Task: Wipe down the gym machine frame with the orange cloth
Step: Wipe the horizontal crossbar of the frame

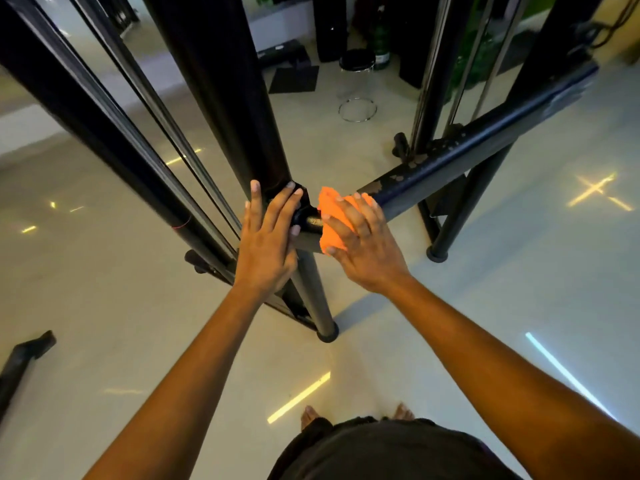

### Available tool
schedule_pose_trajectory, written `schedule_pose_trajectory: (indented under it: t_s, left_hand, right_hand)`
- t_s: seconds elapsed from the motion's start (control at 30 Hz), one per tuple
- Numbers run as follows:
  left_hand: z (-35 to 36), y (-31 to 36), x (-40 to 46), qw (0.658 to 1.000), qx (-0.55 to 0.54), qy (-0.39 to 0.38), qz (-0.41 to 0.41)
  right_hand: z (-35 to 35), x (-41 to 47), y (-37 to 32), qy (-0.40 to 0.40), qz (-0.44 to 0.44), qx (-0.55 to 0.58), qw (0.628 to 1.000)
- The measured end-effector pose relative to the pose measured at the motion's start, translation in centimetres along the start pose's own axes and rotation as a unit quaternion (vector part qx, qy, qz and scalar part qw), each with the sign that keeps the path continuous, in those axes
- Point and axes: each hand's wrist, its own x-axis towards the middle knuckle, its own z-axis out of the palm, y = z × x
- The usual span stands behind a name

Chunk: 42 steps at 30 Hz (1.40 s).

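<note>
We stand over the gym machine frame (pixel 478 140), whose black uprights and slanted crossbar fill most of the view above a pale glossy floor (pixel 519 271). We judge the wiping to be under way at the joint where the crossbar meets the thick post (pixel 228 98); much of the bar running up to the right, with its chipped paint, looks yet to be covered. Our right hand (pixel 363 244) presses the orange cloth (pixel 329 216) onto the bar with fingers spread flat, a pressing grip rather than a clenched one. Our left hand (pixel 268 237) rests open against the post, fingers straight, steadying us. The next move calls for sliding the cloth up along the bar while keeping pressure. Thin rods (pixel 460 74) crossing the bar farther up may interrupt the stroke. A stool (pixel 357 64) and a green bottle (pixel 381 39) stand well apart behind.
</note>
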Motion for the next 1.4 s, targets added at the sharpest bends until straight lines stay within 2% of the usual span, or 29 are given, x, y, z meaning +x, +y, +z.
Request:
schedule_pose_trajectory:
  t_s: [0.03, 0.1, 0.17, 0.23, 0.3, 0.43, 0.53, 0.6, 0.67, 0.77, 0.87, 0.93, 1.03, 1.13, 1.27, 1.33, 1.4]
  left_hand:
    - [0.0, -0.1, -0.1, 1.000, -0.004, -0.004, -0.001]
    - [0.1, -0.4, -0.3, 1.000, -0.019, -0.009, -0.004]
    - [0.4, -0.6, -0.3, 0.999, -0.031, -0.007, -0.005]
    - [0.6, -0.8, -0.2, 0.999, -0.040, -0.007, -0.005]
    - [0.9, -0.8, -0.2, 0.999, -0.048, -0.004, -0.008]
    - [1.6, -0.3, -0.8, 1.000, -0.027, 0.004, 0.000]
    - [2.3, 0.5, -1.5, 1.000, -0.010, -0.008, 0.010]
    - [2.7, 0.7, -1.6, 1.000, 0.012, -0.015, 0.011]
    - [3.0, 1.0, -1.9, 0.999, 0.031, -0.013, 0.005]
    - [3.0, 1.3, -2.1, 0.999, 0.042, 0.005, 0.006]
    - [3.2, 2.3, -2.2, 0.998, 0.068, 0.007, 0.003]
    - [3.5, 3.6, -2.2, 0.997, 0.080, 0.008, -0.016]
    - [4.2, 6.4, -1.5, 0.998, 0.050, 0.018, -0.037]
    - [4.9, 8.5, 0.2, 0.995, -0.046, 0.023, -0.082]
    - [5.3, 9.6, 2.0, 0.994, -0.022, 0.033, -0.104]
    - [5.3, 10.1, 2.4, 0.992, -0.010, 0.031, -0.119]
    - [5.6, 10.8, 2.5, 0.989, -0.003, 0.030, -0.144]
  right_hand:
    - [-0.4, 0.1, 1.2, -0.011, 0.006, 0.002, 1.000]
    - [-1.1, 0.4, 1.1, -0.015, 0.087, 0.027, 0.996]
    - [-1.1, 1.3, -2.3, 0.006, 0.181, 0.066, 0.981]
    - [-0.8, 2.1, -5.7, 0.013, 0.214, 0.093, 0.972]
    - [-0.6, 1.9, -6.6, -0.010, 0.181, 0.074, 0.981]
    - [-2.2, 1.0, -1.6, -0.041, 0.059, 0.023, 0.997]
    - [-3.7, 1.4, 0.9, -0.040, 0.132, 0.020, 0.990]
    - [-3.7, 2.1, -0.2, -0.017, 0.200, 0.032, 0.979]
    - [-3.0, 2.3, -1.9, -0.004, 0.222, 0.048, 0.974]
    - [-2.4, 1.0, -0.8, -0.032, 0.169, 0.036, 0.984]
    - [-3.3, 0.7, 5.3, -0.053, 0.096, 0.015, 0.994]
    - [-3.9, 1.0, 7.7, -0.045, 0.131, 0.024, 0.990]
    - [-3.1, 1.0, 5.6, -0.022, 0.171, 0.059, 0.983]
    - [-0.9, -0.1, 3.5, -0.002, 0.111, 0.074, 0.991]
    - [0.1, -1.1, 10.1, 0.026, -0.030, 0.031, 0.999]
    - [-0.7, -0.7, 13.7, 0.022, -0.022, 0.036, 0.999]
    - [-1.8, 0.1, 14.0, 0.025, 0.046, 0.067, 0.996]
